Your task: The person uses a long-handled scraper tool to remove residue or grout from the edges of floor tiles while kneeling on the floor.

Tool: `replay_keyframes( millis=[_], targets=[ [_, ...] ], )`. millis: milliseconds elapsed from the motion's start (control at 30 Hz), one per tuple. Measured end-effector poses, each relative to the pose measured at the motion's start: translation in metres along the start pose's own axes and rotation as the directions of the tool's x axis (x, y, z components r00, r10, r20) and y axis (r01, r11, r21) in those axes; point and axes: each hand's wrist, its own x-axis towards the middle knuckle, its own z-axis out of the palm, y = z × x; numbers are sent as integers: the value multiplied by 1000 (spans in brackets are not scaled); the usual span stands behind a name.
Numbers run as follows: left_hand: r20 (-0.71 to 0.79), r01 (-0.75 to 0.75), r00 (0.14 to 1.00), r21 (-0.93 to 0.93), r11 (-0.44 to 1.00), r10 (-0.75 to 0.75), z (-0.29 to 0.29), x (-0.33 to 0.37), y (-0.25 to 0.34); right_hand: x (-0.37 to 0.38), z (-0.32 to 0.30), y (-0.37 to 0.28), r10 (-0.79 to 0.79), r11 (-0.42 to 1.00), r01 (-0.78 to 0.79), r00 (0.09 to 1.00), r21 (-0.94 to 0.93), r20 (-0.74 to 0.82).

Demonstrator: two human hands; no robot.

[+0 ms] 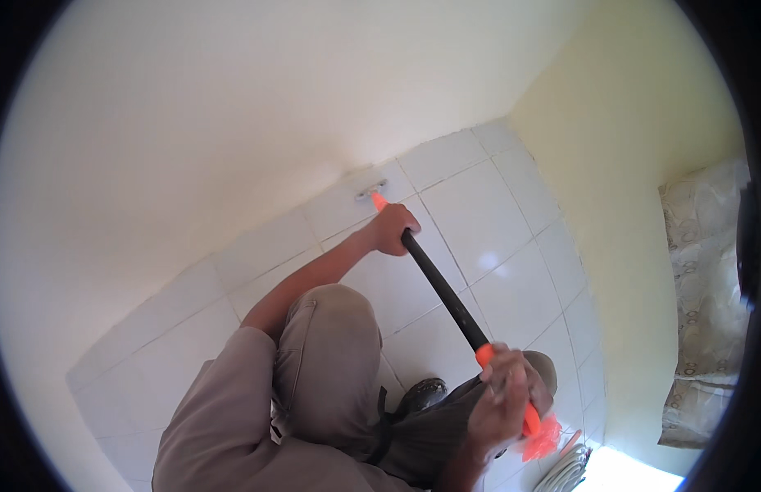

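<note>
Both my hands grip a long-handled scraper (444,289) with a black shaft and orange parts at each end. My left hand (394,230) is closed round the shaft near the scraper's head. That flat, pale head (370,189) rests on the light floor tiles (474,221) close to the foot of the white wall (233,107). My right hand (510,398) is wrapped round the orange grip at the near end, lower right. Below that hand shows a crinkled orange piece (542,440), apparently plastic.
My bent knee (335,328) and a dark, speckled shoe (425,394) are beneath the shaft. A yellowish wall (634,205) meets the white one at the far corner. Patterned, shiny sheeting (708,303) hangs at the right. A coiled pale cable or hose (565,473) lies lower right.
</note>
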Motion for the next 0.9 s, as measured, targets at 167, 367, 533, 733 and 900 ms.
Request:
replay_keyframes(
  millis=[167, 367, 533, 733, 900],
  targets=[
    [119, 3, 993, -112, 994, 11, 3, 7, 17, -25, 6, -7, -23, 996, 34, 992, 84, -121],
    [130, 75, 990, -110, 991, -61, -4, 12, 20, -11, 9, -9, 56, 986, -7, 954, 166, -296],
    [187, 162, 972, -104, 981, -141, 1, 17, 16, 5, -4, 0, 87, 988, -48, 959, 150, -270],
    [-20, 11, 1000, -26, 1000, -11, 24, 6, -19, 8, -20, 43, 117, 951, -67, 982, 302, -151],
    [134, 106, 985, 12, 994, -107, 30, -1, -24, -5, -27, 56, 98, 988, -80, 986, 129, -138]
  ],
)
